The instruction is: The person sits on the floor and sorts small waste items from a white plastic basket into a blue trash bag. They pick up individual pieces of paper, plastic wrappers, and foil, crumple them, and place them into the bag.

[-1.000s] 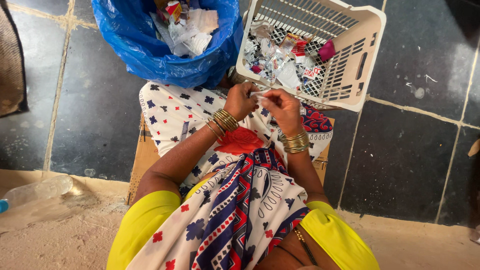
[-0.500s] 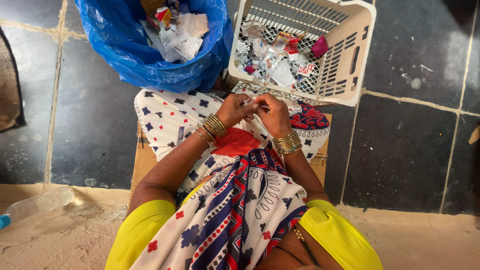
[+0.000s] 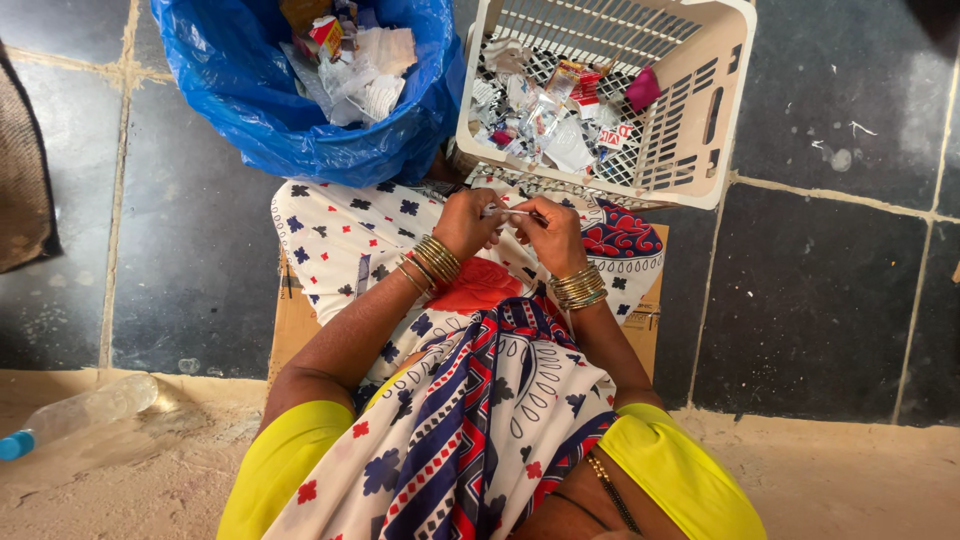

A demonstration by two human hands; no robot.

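The left hand (image 3: 468, 222) and the right hand (image 3: 552, 232) meet above the lap, just in front of the near rim of the basket. Both sets of fingertips are pressed together, pinching one small pale wrapper (image 3: 505, 211) between them; its print is too small to read. Each wrist carries a stack of gold bangles.

One beige plastic basket (image 3: 722, 110) with slotted walls stands on the dark tiled floor (image 3: 820, 300), tilted toward the person. Its near-left corner holds a loose pile of small wrappers (image 3: 545, 120): mostly clear and white, several with red print, one orange-red sachet near the centre, one magenta piece against the right wall. The count of pieces cannot be told.

One blue plastic bag (image 3: 260, 110) stands open just left of the basket, touching it. It holds crumpled white papers and one red-and-yellow packet at its far edge.

One clear plastic bottle (image 3: 80, 410) with a blue cap lies on the sandy ledge at lower left. One flat cardboard sheet (image 3: 292, 320) lies under the person's patterned cloth.
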